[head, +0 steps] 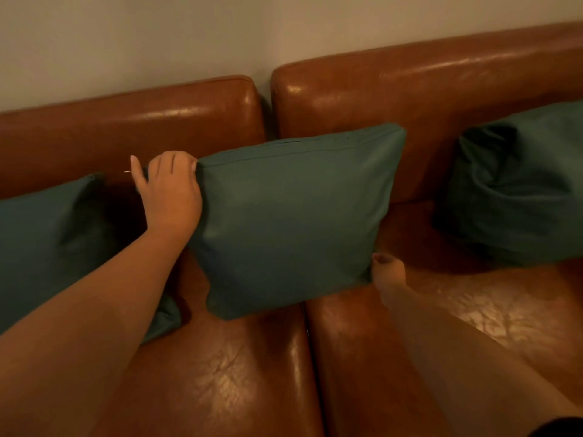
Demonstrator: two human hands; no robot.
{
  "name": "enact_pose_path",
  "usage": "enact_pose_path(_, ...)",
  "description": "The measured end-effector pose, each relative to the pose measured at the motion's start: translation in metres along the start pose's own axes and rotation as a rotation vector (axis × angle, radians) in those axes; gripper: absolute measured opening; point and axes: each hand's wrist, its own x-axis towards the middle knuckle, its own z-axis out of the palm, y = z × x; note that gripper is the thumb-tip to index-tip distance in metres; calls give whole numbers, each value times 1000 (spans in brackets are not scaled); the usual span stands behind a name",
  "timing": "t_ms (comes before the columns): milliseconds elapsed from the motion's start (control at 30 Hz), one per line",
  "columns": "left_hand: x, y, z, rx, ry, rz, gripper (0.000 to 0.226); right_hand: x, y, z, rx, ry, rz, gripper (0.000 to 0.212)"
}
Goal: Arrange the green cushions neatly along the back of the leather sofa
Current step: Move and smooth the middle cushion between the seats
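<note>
The left hand [172,190] grips the middle cushion's [290,216] top-left corner; the cushion stands upright to its right, the right hand [386,275], grip unclear, touching its lower-right corner

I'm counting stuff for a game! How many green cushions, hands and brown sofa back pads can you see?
Green cushions: 3 (left cushion, middle cushion, right cushion)
Hands: 2 (left hand gripping the middle cushion's top corner, right hand at its lower corner)
Brown sofa back pads: 2 (left back pad, right back pad)
Total: 7
</note>
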Motion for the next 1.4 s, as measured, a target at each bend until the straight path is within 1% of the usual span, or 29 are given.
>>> enact_pose_path(33, 0, 0, 0, -3, 3, -1, 19, 3, 2, 0, 40, 20, 9, 15)
enact_pose_path(133, 0, -2, 2, -6, 18, -2, 19, -1, -2, -4, 324, 106, 99, 14)
enact_pose_path(200, 0, -2, 3, -8, 20, 1, 19, -1, -9, -8, 449, 73, 169, 22)
enact_pose_path(300, 1, -3, 3, -6, 9, -6, 19, -5, -21, -8, 350, -126, 154, 27)
enact_pose_path(367, 2, -3, 3, -9, 1, -13, 20, -7, -25, -8, 291, -137, 139, 22)
enact_pose_path(467, 4, -3, 3, -20, 19, 1, 19, -3, -21, -9, 277, -66, 61, 22)
enact_pose_path(533, 6, -4, 2, -19, 37, 9, 19, 1, -17, -9, 219, 40, 23, 26)
enact_pose_path(567, 6, -4, 2, -15, 39, 11, 19, 4, -13, -10, 189, 105, 19, 24)
enact_pose_path(633, 6, -4, 2, -13, 37, 6, 20, 7, -5, -13, 162, 228, 71, 11)
enact_pose_path(700, 6, -5, 1, -19, 27, 10, 22, 8, 1, -20, 157, 264, 124, 25)
enact_pose_path(733, 5, -5, 1, -24, 31, 10, 23, 5, -1, -23, 115, 276, 87, 28)
enact_pose_path(767, 4, -4, -2, -35, 54, 4, 25, 1, -5, -24, 68, 316, 1, 29)
enact_pose_path(833, -10, 4, -5, -81, 132, -3, 32, -18, -24, -20, 31, 401, -316, 33)
enact_pose_path(867, -24, 11, -4, -104, 140, 39, 40, -31, -35, -14, 18, 385, -532, 40)
enact_pose_path(900, -43, 20, -1, -108, 104, 135, 51, -47, -45, -6, -46, 315, -756, 48)
enact_pose_path(933, -65, 28, 6, -75, 43, 269, 60, -57, -50, 3, -164, 222, -941, 53)
enact_pose_path(967, -87, 33, 15, -4, -24, 401, 65, -64, -53, 10, -325, 144, -1071, 56)
enact_pose_path(1000, -105, 31, 24, 76, -82, 491, 67, -69, -57, 14, -483, 90, -1144, 58)
enact_pose_path(1033, -116, 24, 31, 139, -118, 523, 67, -70, -58, 16, -609, 75, -1154, 59)
enact_pose_path(1067, -120, 15, 35, 174, -143, 505, 65, -68, -60, 14, -690, 98, -1119, 60)
enact_pose_path(1100, -118, 7, 35, 191, -158, 456, 63, -64, -63, 11, -732, 144, -1031, 62)
enact_pose_path(1133, -113, 1, 32, 199, -168, 388, 63, -59, -69, 7, -743, 195, -899, 66)
enact_pose_path(1167, -105, -3, 26, 199, -172, 314, 65, -55, -77, 2, -724, 234, -758, 71)
enact_pose_path(1200, -95, -4, 19, 181, -174, 240, 65, -53, -86, -3, -703, 261, -670, 74)
enact_pose_path(1233, -85, -2, 11, 153, -168, 189, 65, -55, -97, -8, -698, 263, -692, 73)
enact_pose_path(1267, -75, 3, 4, 126, -156, 189, 65, -60, -107, -11, -718, 237, -817, 69)
enact_pose_path(1333, -61, 23, -8, 106, -152, 334, 63, -70, -121, -12, -850, 97, -1145, 60)
enact_pose_path(1367, -57, 33, -11, 112, -170, 439, 61, -73, -125, -12, -936, 26, -1253, 58)
enact_pose_path(1400, -54, 43, -12, 130, -201, 530, 58, -74, -128, -13, -1017, -23, -1275, 57)
